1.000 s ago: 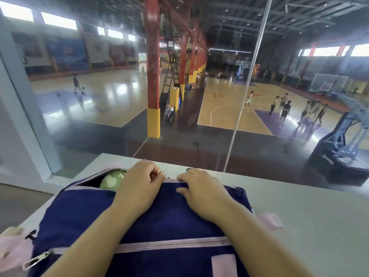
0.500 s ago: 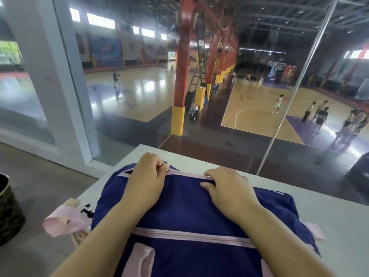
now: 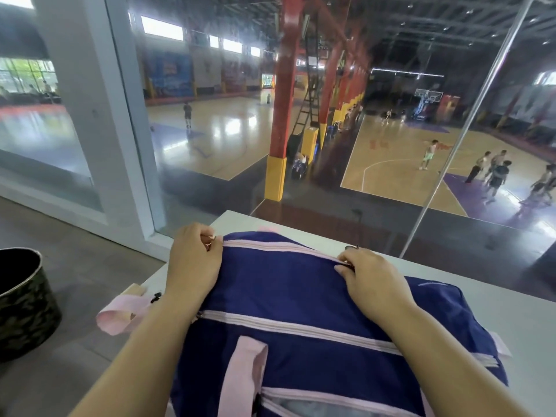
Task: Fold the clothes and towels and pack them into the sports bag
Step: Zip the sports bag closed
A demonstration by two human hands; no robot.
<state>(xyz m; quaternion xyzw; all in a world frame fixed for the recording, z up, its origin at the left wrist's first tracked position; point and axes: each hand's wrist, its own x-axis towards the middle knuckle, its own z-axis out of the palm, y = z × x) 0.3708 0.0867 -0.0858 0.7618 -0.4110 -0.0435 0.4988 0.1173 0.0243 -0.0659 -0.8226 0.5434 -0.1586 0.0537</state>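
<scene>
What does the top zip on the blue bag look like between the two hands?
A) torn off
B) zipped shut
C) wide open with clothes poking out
B: the pink top zipper runs closed across the sports bag from the left hand to the right hand, with no clothes showing.

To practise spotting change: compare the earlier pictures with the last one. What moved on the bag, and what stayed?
The left hand, pinching the zip pull, drew it leftward along the sports bag to the end of the top zip, closing the gap where green cloth showed. The right hand kept holding the bag by the zip; the bag stayed on the table.
</scene>
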